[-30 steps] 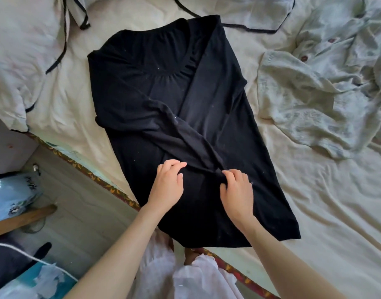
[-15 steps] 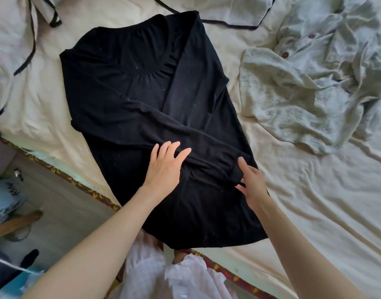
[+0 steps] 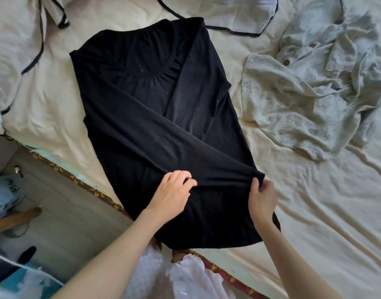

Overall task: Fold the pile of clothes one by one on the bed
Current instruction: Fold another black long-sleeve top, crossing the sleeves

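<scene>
- The black shirt (image 3: pixel 155 117) lies flat on the bed (image 3: pixel 314 212), long axis running away from the person.
- Right hand (image 3: pixel 261 198) pinches the sleeve cuff at the shirt's right edge.
- Left hand (image 3: pixel 171 196), fingers curled, presses the sleeve beside it.

The black long-sleeved top (image 3: pixel 155 117) lies flat on the bed sheet (image 3: pixel 314 212), neckline pointing away, hem at the near bed edge. Its right side panel is folded inward over the body. One sleeve runs diagonally from the left shoulder across the front to the lower right edge. The fabric is matte, with a gathered round neckline.

The pale patterned shirt (image 3: pixel 303 87) lies crumpled to the right of the top, apart from it, brown buttons visible. White garments with black piping (image 3: pixel 23 50) lie bunched at the far left and along the far edge.
</scene>
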